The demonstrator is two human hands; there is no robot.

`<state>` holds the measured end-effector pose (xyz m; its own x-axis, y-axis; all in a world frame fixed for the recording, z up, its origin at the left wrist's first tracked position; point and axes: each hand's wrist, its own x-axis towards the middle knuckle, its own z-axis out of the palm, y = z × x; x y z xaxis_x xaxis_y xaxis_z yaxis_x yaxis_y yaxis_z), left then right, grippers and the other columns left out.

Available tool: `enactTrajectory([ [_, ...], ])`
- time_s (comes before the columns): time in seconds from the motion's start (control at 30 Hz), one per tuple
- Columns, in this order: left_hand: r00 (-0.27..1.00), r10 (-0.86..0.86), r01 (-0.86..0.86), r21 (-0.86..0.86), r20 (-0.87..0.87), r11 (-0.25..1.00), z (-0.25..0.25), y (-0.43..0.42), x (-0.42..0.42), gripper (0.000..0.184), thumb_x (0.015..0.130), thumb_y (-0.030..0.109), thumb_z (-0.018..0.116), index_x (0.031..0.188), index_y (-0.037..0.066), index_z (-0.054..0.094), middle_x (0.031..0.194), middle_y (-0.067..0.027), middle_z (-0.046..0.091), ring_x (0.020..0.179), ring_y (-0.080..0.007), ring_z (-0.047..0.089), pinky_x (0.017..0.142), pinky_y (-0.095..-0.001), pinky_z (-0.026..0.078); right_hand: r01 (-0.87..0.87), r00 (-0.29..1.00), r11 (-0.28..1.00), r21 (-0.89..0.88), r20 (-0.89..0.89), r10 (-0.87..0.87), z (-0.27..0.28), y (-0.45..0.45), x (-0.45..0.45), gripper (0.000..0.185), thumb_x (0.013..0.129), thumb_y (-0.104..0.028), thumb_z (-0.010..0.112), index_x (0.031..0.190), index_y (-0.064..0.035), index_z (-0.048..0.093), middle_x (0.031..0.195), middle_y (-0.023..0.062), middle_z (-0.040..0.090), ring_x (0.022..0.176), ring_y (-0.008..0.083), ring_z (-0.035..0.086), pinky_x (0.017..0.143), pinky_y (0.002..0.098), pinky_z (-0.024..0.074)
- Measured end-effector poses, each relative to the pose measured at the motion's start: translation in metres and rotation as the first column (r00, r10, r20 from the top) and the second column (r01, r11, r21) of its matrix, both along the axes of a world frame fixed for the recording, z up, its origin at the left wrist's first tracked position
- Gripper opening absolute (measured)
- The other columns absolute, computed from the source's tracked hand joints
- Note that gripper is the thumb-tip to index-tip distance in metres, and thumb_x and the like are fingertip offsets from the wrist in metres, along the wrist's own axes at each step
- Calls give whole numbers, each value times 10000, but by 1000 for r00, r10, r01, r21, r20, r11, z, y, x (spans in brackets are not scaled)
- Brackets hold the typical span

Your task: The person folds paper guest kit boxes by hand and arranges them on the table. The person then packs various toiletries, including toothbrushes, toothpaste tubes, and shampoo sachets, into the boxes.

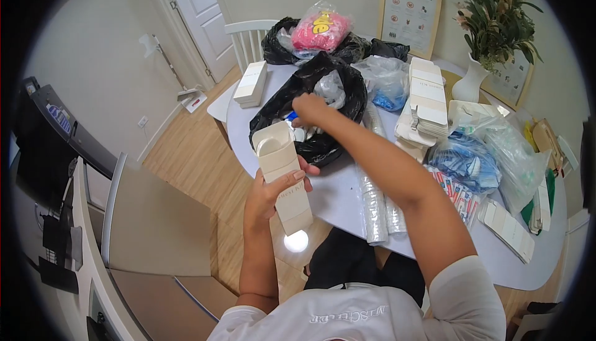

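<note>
Left hand wrapped around a slim, cream cardboard box
Tilted near the white table, it has a raised flap and printed lettering; the right hand curls over a black plastic bag, its hold unclear.

On the surface, a bag lies beyond the carton in the left hand; the right hand is at the bag's mouth. Left of the bag sits a carton stack; right, rolls; behind, a packet; far right, a vase.
</note>
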<state>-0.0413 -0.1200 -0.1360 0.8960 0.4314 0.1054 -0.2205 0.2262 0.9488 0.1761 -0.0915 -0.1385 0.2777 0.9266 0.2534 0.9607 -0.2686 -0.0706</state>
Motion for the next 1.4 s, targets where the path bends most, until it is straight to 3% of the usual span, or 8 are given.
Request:
enactTrajectory([
  [0.2, 999, -7, 7, 4, 45, 1000, 3, -6, -2, 302, 712, 98, 674, 970, -5, 557, 794, -110, 625, 667, -174, 605, 610, -283, 475, 122, 993, 991, 48, -5, -122, 7, 6, 3, 208, 745, -126, 569, 902, -33, 668, 959, 175, 642, 883, 332, 633, 733, 431, 513],
  [0.33, 999, -2, -2, 92, 43, 996, 13, -15, -4, 331, 688, 126, 680, 963, -5, 550, 767, -95, 601, 690, -181, 602, 621, -291, 472, -13, 981, 899, 437, -166, 95, 57, -42, 5, 144, 698, -118, 622, 780, 1, 628, 822, 156, 645, 702, 276, 648, 633, 406, 519],
  [0.47, 997, -19, 9, 125, 73, 992, 26, -32, -5, 339, 657, 90, 687, 952, 2, 545, 764, -88, 590, 700, -185, 600, 628, -300, 469, -80, 394, 750, 656, -671, 629, 128, -124, -15, 107, 737, -19, 642, 802, 4, 559, 725, 72, 615, 654, 130, 609, 608, 257, 525],
  [0.6, 990, -108, 86, 233, 86, 969, 27, -42, 5, 262, 688, 49, 682, 920, 21, 561, 768, -60, 590, 709, -165, 588, 633, -282, 462, -253, 277, 760, 598, -708, 649, 165, -196, -45, 124, 737, 93, 603, 812, 12, 547, 783, 80, 629, 706, 121, 621, 651, 243, 529],
  [0.77, 990, -109, 86, 224, 94, 971, 28, -59, 20, 235, 711, 40, 683, 917, 12, 574, 799, -43, 591, 732, -135, 581, 651, -262, 462, -302, 403, 719, 626, -599, 692, 169, -216, -60, 145, 735, 160, 523, 757, 21, 487, 829, 194, 623, 805, 208, 634, 714, 293, 544],
  [0.87, 990, -109, 85, 242, 85, 966, 26, -60, 24, 241, 715, 32, 681, 928, 9, 571, 809, -39, 589, 736, -130, 579, 659, -258, 463, -280, 319, 684, 674, -607, 728, 172, -222, -53, 142, 732, 144, 570, 760, 25, 498, 826, 165, 623, 806, 184, 624, 700, 275, 531],
  [1.1, 975, -209, 185, 239, 80, 953, 28, -60, 25, 261, 702, 22, 691, 930, 14, 564, 816, -40, 590, 760, -131, 578, 672, -263, 468, -365, 649, 806, 466, -494, 579, 161, -216, -44, 190, 707, 129, 566, 806, 5, 462, 699, 54, 546, 691, 93, 544, 640, 238, 449],
  [1.4, 984, -138, 81, 414, 110, 907, 34, -62, 18, 394, 695, 73, 724, 1048, 10, 560, 924, -45, 613, 864, -106, 566, 776, -263, 460, -548, 833, 753, 365, 323, 449, 142, -218, -90, 108, 683, -49, 582, 789, -32, 573, 701, 76, 496, 680, 246, 541, 607, 326, 439],
])
